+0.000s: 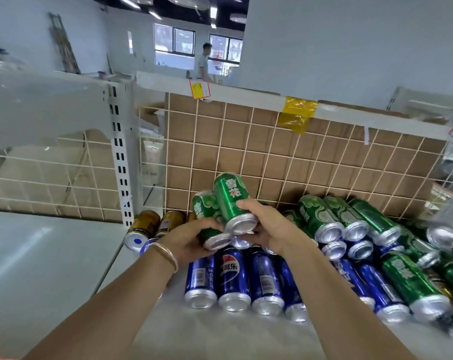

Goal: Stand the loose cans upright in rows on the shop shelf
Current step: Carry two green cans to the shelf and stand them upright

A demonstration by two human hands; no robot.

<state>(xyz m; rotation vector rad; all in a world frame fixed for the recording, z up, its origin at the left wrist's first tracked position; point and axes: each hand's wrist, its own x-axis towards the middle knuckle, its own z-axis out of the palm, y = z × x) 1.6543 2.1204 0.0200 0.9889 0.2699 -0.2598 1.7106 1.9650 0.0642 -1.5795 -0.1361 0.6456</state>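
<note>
Upper green can [231, 198], gripped by right hand [269, 227], and lower green can [204, 207], gripped by left hand [189, 240], are held above the pile of lying cans [233, 279]. Long axes tilted: bases toward camera, tops toward wire grid [272, 157]. White shelf [38, 255] extends leftward.

On the shelf [220, 339], cans [246, 279] lie heaped before a grid [298, 162] with cardboard [209, 131] behind it. Side cans [144, 227] lie left, by the post [118, 152]. The left hand [191, 240] and right hand [269, 224] grip held cans [230, 196] above the heap.
</note>
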